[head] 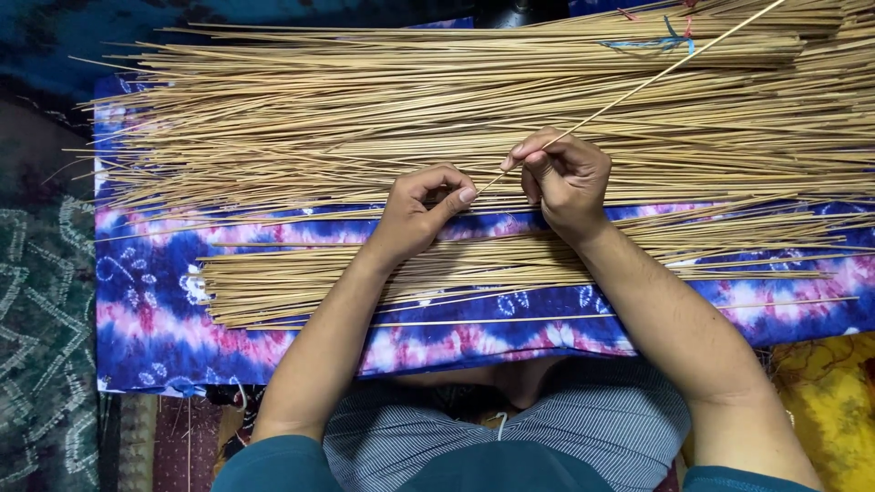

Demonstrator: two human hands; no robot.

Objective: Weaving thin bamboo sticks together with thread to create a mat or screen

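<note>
Fingers, right hand: pinched narrowly on a single thin stick, thumb and forefinger closed on it near its lower end.
Fingers, left hand: curled inward, thumb extended toward the stick's lower tip; contact with the tip too fine to confirm, so actual grip cannot be told.
Single thin stick: pale, straight, rising diagonally from between the two hands toward the upper right edge of the view, crossing above the large pile.
Large pile of sticks: tan, long, laid roughly horizontally across the upper half of the view, directly beyond both hands.
Smaller bundle of sticks: same colour, laid horizontally below the hands, passing beneath both wrists and forearms.
Blue string: loose strand lying on the large pile, upper right, just beside the raised stick.
Tie-dyed cloth: blue, pink and white, spread beneath both stick groups.
Dark patterned mat: at the left edge, beside the cloth.
Yellow fabric: at the lower right corner, next to the right forearm.
Striped garment: grey and white, at the bottom centre between the forearms.
</note>
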